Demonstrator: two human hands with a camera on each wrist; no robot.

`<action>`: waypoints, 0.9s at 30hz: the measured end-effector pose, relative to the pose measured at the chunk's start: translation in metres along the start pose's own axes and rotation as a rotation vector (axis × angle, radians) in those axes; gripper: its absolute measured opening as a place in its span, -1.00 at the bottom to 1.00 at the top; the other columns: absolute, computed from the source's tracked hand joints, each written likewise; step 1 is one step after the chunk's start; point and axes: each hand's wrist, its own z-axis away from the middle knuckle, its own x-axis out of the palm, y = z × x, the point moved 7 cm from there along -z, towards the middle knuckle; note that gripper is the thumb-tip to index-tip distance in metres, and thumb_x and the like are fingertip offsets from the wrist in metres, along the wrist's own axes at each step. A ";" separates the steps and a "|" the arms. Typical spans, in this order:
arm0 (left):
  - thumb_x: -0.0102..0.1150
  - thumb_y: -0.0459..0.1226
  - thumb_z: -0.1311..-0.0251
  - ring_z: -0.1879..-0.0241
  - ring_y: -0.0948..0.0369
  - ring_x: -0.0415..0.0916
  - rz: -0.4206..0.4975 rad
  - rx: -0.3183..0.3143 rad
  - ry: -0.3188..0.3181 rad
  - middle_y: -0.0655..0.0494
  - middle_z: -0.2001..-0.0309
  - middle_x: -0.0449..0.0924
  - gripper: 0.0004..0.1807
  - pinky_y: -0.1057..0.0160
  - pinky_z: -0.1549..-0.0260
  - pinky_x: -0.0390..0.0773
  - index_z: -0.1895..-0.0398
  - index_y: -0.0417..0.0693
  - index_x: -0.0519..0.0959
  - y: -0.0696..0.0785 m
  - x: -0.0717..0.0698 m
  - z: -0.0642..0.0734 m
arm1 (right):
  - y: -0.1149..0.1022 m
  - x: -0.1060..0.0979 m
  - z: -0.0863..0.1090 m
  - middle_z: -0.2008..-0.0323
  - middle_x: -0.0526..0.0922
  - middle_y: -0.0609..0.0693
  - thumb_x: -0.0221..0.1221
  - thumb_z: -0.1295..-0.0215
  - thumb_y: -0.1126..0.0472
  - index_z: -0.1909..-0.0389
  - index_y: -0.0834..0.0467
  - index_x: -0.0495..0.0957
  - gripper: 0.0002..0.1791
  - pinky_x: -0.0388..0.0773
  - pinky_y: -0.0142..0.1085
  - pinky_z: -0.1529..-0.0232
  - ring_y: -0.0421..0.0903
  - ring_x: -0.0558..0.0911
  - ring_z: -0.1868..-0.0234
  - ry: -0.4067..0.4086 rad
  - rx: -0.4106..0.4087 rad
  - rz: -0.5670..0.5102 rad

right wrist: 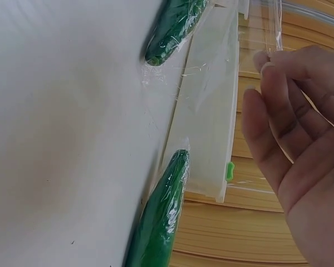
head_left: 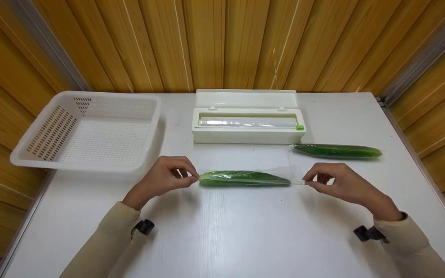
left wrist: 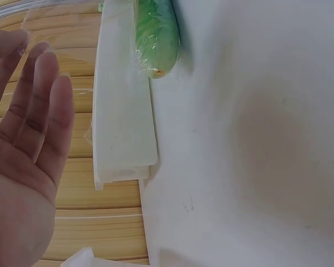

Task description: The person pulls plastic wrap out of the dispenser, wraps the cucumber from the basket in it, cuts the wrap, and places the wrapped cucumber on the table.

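A cucumber [head_left: 245, 178] lies across the middle of the white table, wrapped in clear cling film [head_left: 284, 172] that sticks out past its right end. At the left end, my left hand [head_left: 172, 173] pinches the film between thumb and forefinger, the other fingers loosely extended in the left wrist view. My right hand [head_left: 334, 181] pinches the film's loose edge beyond the right end; in the right wrist view the clear film [right wrist: 211, 72] stretches to those fingertips. Behind the right hand lies a second film-wrapped cucumber [head_left: 338, 151].
A white cling film dispenser box [head_left: 247, 136] stands at the back with its lid raised, a film roll [head_left: 245, 122] inside and a green slider [head_left: 299, 127] at its right end. A white perforated basket [head_left: 141, 164] sits at the back left. Wooden panels [head_left: 242, 42] rise behind the table.
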 end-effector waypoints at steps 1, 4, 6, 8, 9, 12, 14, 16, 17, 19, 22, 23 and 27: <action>0.45 -0.44 -0.25 0.36 0.21 0.61 0.002 -0.007 -0.010 0.12 0.28 0.77 -0.88 0.23 0.41 0.63 0.29 -0.02 0.83 0.000 0.001 0.001 | 0.000 0.001 0.000 0.18 0.77 -0.08 0.40 -0.26 0.54 0.05 -0.02 0.73 -0.59 0.61 -0.46 0.28 -0.19 0.63 0.37 -0.013 0.002 -0.008; 0.44 -0.44 -0.24 0.35 0.22 0.62 0.009 -0.013 -0.032 0.11 0.28 0.77 -0.87 0.23 0.41 0.64 0.30 0.00 0.83 0.000 0.002 0.003 | -0.002 0.004 0.001 0.18 0.76 -0.10 0.40 -0.27 0.53 0.05 -0.04 0.72 -0.59 0.61 -0.44 0.27 -0.18 0.64 0.37 -0.039 0.010 -0.023; 0.43 -0.45 -0.24 0.36 0.23 0.62 0.015 -0.002 -0.038 0.10 0.28 0.77 -0.86 0.23 0.42 0.65 0.29 -0.01 0.83 0.001 0.002 0.004 | -0.004 0.005 0.002 0.18 0.77 -0.09 0.40 -0.28 0.52 0.05 -0.06 0.72 -0.58 0.62 -0.43 0.26 -0.18 0.65 0.37 -0.053 0.016 -0.032; 0.44 -0.45 -0.24 0.37 0.23 0.62 0.016 0.013 -0.038 0.09 0.28 0.77 -0.87 0.23 0.43 0.65 0.29 -0.02 0.82 0.002 0.001 0.005 | -0.006 0.005 0.002 0.17 0.77 -0.09 0.40 -0.29 0.51 0.05 -0.07 0.72 -0.59 0.62 -0.43 0.25 -0.18 0.65 0.37 -0.064 0.021 -0.036; 0.44 -0.45 -0.24 0.38 0.23 0.62 0.015 0.020 -0.037 0.09 0.29 0.77 -0.87 0.22 0.43 0.66 0.29 -0.03 0.82 0.003 0.001 0.006 | -0.007 0.006 0.002 0.17 0.77 -0.08 0.40 -0.30 0.50 0.05 -0.07 0.72 -0.60 0.62 -0.43 0.25 -0.18 0.65 0.37 -0.069 0.022 -0.040; 0.44 -0.46 -0.23 0.39 0.23 0.62 0.014 0.018 -0.033 0.08 0.29 0.77 -0.86 0.23 0.44 0.66 0.30 -0.02 0.82 0.003 0.001 0.007 | -0.010 0.006 0.003 0.17 0.77 -0.09 0.39 -0.33 0.47 0.05 0.00 0.73 -0.67 0.63 -0.41 0.25 -0.18 0.65 0.37 -0.084 0.028 -0.050; 0.45 -0.47 -0.23 0.39 0.23 0.62 0.010 0.009 -0.035 0.08 0.29 0.77 -0.85 0.24 0.43 0.66 0.29 -0.02 0.82 0.001 0.001 0.007 | -0.011 0.007 0.004 0.17 0.77 -0.14 0.39 -0.35 0.45 0.06 0.03 0.74 -0.72 0.63 -0.40 0.26 -0.18 0.65 0.37 -0.101 0.046 -0.056; 0.45 -0.45 -0.23 0.39 0.21 0.62 0.005 -0.006 -0.040 0.07 0.28 0.77 -0.86 0.24 0.42 0.65 0.29 -0.02 0.82 -0.001 0.002 0.008 | -0.009 0.010 0.005 0.18 0.76 -0.16 0.39 -0.36 0.43 0.07 0.04 0.74 -0.75 0.63 -0.37 0.28 -0.19 0.66 0.37 -0.127 0.073 -0.063; 0.45 -0.45 -0.23 0.39 0.21 0.62 0.002 -0.012 -0.045 0.07 0.28 0.77 -0.86 0.24 0.42 0.65 0.29 -0.02 0.82 -0.002 0.002 0.009 | -0.008 0.012 0.005 0.19 0.76 -0.18 0.38 -0.36 0.44 0.07 0.04 0.74 -0.74 0.63 -0.36 0.29 -0.19 0.66 0.36 -0.142 0.089 -0.067; 0.44 -0.41 -0.25 0.39 0.19 0.63 -0.008 -0.026 -0.055 0.05 0.28 0.77 -0.91 0.24 0.41 0.64 0.29 -0.04 0.82 -0.005 0.004 0.010 | -0.005 0.016 0.006 0.21 0.75 -0.20 0.37 -0.37 0.44 0.07 0.04 0.74 -0.74 0.63 -0.35 0.31 -0.20 0.67 0.35 -0.171 0.127 -0.076; 0.44 -0.38 -0.26 0.38 0.17 0.65 -0.024 -0.042 -0.069 0.05 0.28 0.77 -0.94 0.23 0.41 0.65 0.29 -0.04 0.82 -0.009 0.007 0.012 | -0.001 0.022 0.008 0.21 0.76 -0.19 0.38 -0.34 0.47 0.08 0.07 0.75 -0.73 0.63 -0.34 0.31 -0.21 0.68 0.34 -0.204 0.161 -0.087; 0.44 -0.37 -0.27 0.38 0.16 0.66 -0.030 -0.043 -0.076 0.04 0.28 0.77 -0.95 0.21 0.41 0.65 0.29 -0.05 0.82 -0.010 0.008 0.013 | 0.001 0.025 0.008 0.22 0.77 -0.18 0.38 -0.34 0.46 0.08 0.08 0.75 -0.75 0.63 -0.34 0.30 -0.21 0.68 0.34 -0.213 0.168 -0.087; 0.44 -0.39 -0.24 0.38 0.17 0.67 -0.060 -0.027 -0.094 0.05 0.28 0.76 -0.92 0.15 0.41 0.68 0.31 -0.02 0.82 -0.012 0.012 0.015 | 0.005 0.033 0.009 0.20 0.78 -0.12 0.39 -0.35 0.42 0.10 0.10 0.75 -0.80 0.64 -0.34 0.27 -0.23 0.66 0.32 -0.238 0.181 -0.075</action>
